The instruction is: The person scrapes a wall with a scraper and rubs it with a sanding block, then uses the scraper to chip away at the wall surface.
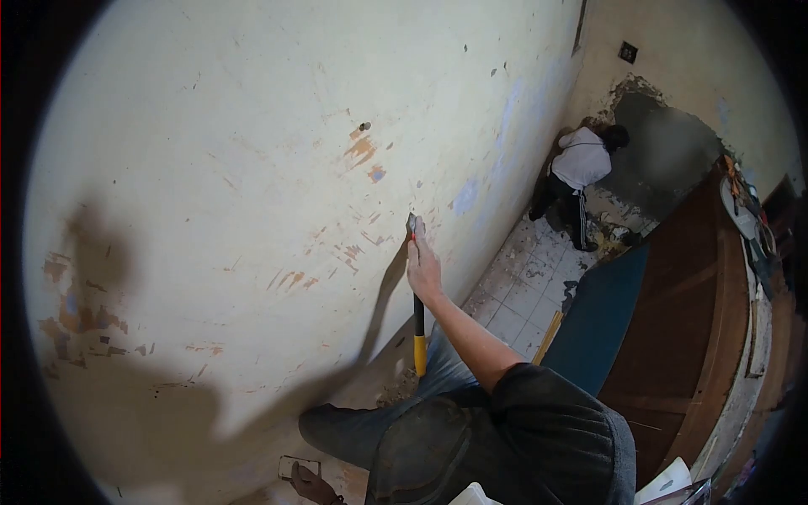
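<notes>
Black-yellow hammer (418,337) in right hand (423,269)

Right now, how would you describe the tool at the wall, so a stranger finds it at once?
Start at the big scraped cream wall. The right hand holds a hammer against it. Only it has a black handle with a yellow end.

The wall (252,126) on the left is cream, flecked with orange-brown scrapes and pale blue patches. The hammer (418,332) has a black handle with a yellow end and red near the head. The floor (526,295) is white tile in a dark grid. On the right, a blue panel (602,311) lies beside a brown wooden door (690,320). The far person (581,164) wears a white top and black trousers, before a grey plaster patch (665,151).
</notes>
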